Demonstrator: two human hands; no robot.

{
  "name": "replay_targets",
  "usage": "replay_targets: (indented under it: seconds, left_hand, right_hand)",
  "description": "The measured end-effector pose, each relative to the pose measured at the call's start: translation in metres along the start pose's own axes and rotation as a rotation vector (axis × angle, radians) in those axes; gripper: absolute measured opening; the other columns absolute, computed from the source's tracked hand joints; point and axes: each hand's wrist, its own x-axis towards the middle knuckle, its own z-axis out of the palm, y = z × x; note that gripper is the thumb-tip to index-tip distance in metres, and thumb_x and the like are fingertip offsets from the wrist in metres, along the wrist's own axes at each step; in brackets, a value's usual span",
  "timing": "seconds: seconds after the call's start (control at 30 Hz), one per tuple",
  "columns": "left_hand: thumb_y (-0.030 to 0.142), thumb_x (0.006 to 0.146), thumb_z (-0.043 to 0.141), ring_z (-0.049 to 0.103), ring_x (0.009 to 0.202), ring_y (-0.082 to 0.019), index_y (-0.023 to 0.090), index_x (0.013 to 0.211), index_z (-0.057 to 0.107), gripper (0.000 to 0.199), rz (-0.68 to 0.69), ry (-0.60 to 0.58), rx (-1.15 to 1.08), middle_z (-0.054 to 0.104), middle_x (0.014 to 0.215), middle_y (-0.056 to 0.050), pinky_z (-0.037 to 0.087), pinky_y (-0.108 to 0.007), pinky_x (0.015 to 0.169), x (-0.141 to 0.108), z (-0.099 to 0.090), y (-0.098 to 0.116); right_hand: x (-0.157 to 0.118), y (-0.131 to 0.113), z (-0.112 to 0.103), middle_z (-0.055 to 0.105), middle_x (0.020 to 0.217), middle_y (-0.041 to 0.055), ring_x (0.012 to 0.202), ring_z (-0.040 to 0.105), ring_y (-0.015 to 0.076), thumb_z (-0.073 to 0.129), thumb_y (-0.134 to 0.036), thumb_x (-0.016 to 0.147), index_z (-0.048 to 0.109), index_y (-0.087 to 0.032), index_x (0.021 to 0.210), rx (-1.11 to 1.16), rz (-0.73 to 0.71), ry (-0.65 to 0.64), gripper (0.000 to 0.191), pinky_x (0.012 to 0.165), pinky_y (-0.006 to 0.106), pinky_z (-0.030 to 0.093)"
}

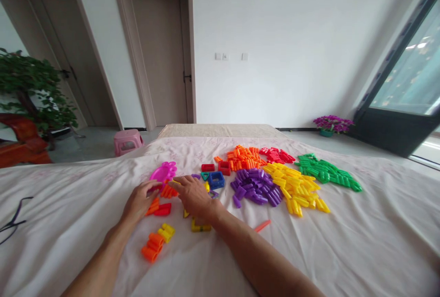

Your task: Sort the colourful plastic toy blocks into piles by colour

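My left hand [139,200] has its fingers bent beside a group of orange tube-shaped building pieces [169,191]; what its fingertips pinch, if anything, is hidden. Reaching in from the other side, my right hand [194,194] has its fingers stretched out over the same orange pieces. A magenta, scallop-edged plastic piece [164,171] lies just beyond the fingertips. Below my left hand lie a red piece [162,210] and a smaller orange one. Nearer to me are joined orange tubes [153,247] touching yellow tubes [167,232]. A yellow frame piece [200,226] is partly under my right wrist.
Sorted heaps of orange [244,157], red [277,155], purple [257,187], yellow [296,187] and green [326,171] pieces spread to the right. A blue square frame [216,180] and red frames [224,167] stand behind my right hand. Glasses [15,220] lie far left on the cloth.
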Motion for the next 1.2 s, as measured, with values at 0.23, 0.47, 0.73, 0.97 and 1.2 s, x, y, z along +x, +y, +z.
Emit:
replay_targets:
  seconds: [0.23,0.47,0.73,0.97,1.2]
  left_hand:
    - [0.047,0.082,0.061,0.063,0.117,-0.026,0.021,0.106,0.075,0.038,0.011,-0.040,-0.020,0.070,0.121,-0.010,0.048,-0.037,0.105,0.001,0.002,-0.002]
    - [0.042,0.083,0.058,0.062,0.117,-0.025,0.020,0.109,0.073,0.037,-0.007,-0.052,-0.023,0.070,0.121,-0.010,0.048,-0.037,0.104,0.000,0.002,-0.004]
    - [0.036,0.084,0.054,0.062,0.117,-0.025,0.019,0.109,0.072,0.035,0.008,-0.038,-0.001,0.070,0.120,-0.010,0.046,-0.038,0.106,0.000,0.004,-0.003]
    - [0.038,0.084,0.054,0.064,0.115,-0.024,0.019,0.110,0.071,0.036,0.000,-0.049,0.004,0.071,0.119,-0.010,0.046,-0.037,0.107,0.000,0.003,0.001]
    - [0.042,0.082,0.057,0.065,0.113,-0.024,0.019,0.108,0.072,0.038,-0.016,-0.036,0.017,0.072,0.117,-0.009,0.049,-0.034,0.102,0.000,-0.002,0.010]
  right_hand:
    - [0.001,0.008,0.002,0.071,0.099,0.0038,0.096,0.062,0.0189,0.056,-0.027,0.096,0.071,-0.024,0.099,-0.026,0.058,-0.040,0.015,0.084,0.029,0.044]
    - [-0.010,0.044,-0.027,0.072,0.106,0.0040,0.097,0.066,0.0165,0.054,-0.030,0.097,0.071,-0.025,0.110,0.130,0.415,0.227,0.022,0.082,0.023,0.046]
    - [-0.040,0.125,-0.060,0.068,0.122,0.0144,0.113,0.062,0.0238,0.047,-0.016,0.090,0.066,-0.013,0.124,0.061,0.835,0.531,0.039,0.099,0.034,0.045]
    - [-0.030,0.113,-0.057,0.068,0.119,0.0123,0.111,0.063,0.0213,0.042,-0.012,0.089,0.068,-0.015,0.121,0.106,0.702,0.545,0.041,0.098,0.032,0.047]
    - [-0.005,0.022,-0.013,0.064,0.132,0.0069,0.123,0.054,0.0209,0.052,-0.009,0.086,0.059,-0.020,0.133,0.087,0.005,0.038,0.049,0.106,0.035,0.041]
